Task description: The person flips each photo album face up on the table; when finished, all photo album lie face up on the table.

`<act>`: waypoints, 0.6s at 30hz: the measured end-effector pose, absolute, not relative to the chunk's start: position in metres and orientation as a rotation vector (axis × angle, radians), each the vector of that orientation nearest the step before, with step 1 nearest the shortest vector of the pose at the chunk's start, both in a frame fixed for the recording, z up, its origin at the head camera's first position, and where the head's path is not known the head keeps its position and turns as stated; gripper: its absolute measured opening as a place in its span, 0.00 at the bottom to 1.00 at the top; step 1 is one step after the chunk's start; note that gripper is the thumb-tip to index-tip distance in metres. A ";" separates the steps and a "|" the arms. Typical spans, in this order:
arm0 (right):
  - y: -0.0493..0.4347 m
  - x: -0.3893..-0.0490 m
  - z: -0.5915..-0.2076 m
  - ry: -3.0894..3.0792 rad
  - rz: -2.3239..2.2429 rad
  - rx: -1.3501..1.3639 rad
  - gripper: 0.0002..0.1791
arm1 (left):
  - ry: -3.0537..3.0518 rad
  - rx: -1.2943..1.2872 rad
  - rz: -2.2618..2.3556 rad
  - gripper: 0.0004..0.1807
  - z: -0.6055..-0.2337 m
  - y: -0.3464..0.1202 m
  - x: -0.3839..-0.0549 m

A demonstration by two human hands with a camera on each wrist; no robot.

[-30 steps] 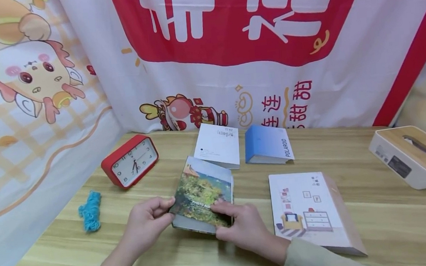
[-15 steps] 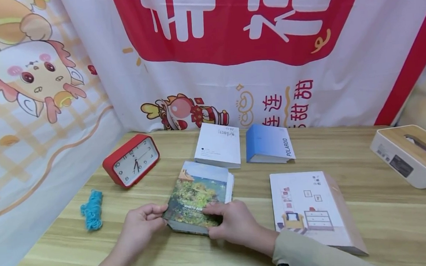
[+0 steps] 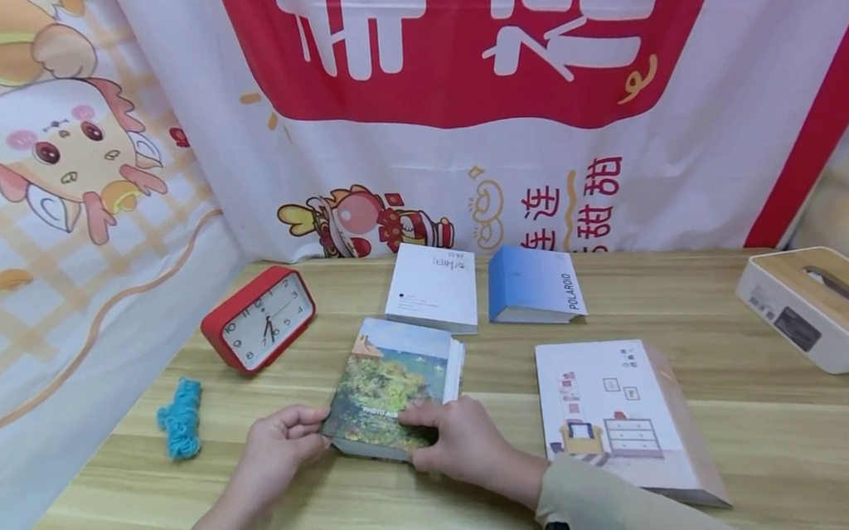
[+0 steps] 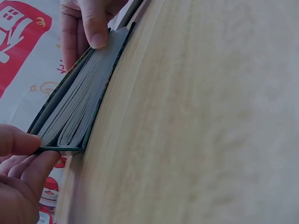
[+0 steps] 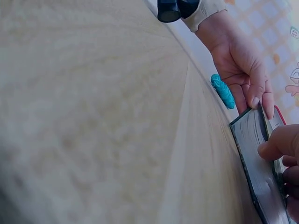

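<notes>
A thick photo album with a garden-painting cover lies on or just over the wooden table, its lower page edge toward me. My left hand pinches its spine at the near left corner; in the left wrist view, that hand's thumb and forefinger meet at the spine. With fingers over the front cover and the thumb at the lower page edge, my right hand holds the near right part. The right wrist view shows the right thumb against the pages. The cover stands slightly apart from the pages.
Behind the album are a white book and a blue POLAROID album. A larger illustrated book lies right, with a tissue box beyond. A red clock and blue yarn sit left. A printed cloth hangs behind.
Both hands have brought the photo album slightly left and down from a tilted pose to a flatter one. Between half a second ago and now, hardly anything differs.
</notes>
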State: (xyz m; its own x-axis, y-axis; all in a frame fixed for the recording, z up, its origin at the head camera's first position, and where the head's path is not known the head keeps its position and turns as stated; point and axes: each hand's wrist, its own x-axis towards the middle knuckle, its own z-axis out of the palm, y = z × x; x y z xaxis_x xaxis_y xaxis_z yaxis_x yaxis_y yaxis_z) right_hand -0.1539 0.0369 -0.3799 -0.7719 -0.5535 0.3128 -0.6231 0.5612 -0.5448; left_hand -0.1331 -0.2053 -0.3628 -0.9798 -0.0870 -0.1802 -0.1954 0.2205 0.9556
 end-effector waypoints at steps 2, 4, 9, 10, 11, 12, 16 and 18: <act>0.036 -0.153 -0.379 -2.697 0.985 1.013 0.22 | 2.409 -0.244 1.849 0.21 -0.362 -0.207 -0.133; 0.036 -0.152 -0.379 -2.706 0.954 1.014 0.22 | 2.433 -0.208 1.800 0.21 -0.360 -0.209 -0.134; 0.036 -0.150 -0.378 -2.709 0.936 1.020 0.23 | 2.460 -0.153 1.701 0.20 -0.356 -0.212 -0.137; 0.036 -0.149 -0.378 -2.709 0.948 1.020 0.23 | 2.466 -0.144 1.684 0.21 -0.355 -0.212 -0.137; 0.036 -0.149 -0.377 -2.711 0.962 1.023 0.23 | 2.473 -0.141 1.669 0.21 -0.355 -0.213 -0.137; 0.037 -0.149 -0.376 -2.714 0.975 1.028 0.23 | 2.479 -0.126 1.655 0.21 -0.354 -0.213 -0.137; 0.042 -0.149 -0.372 -2.723 1.024 1.039 0.24 | 2.498 -0.094 1.608 0.23 -0.351 -0.211 -0.135; 0.048 -0.148 -0.370 -2.734 1.093 1.035 0.25 | 2.499 -0.101 1.587 0.25 -0.348 -0.211 -0.134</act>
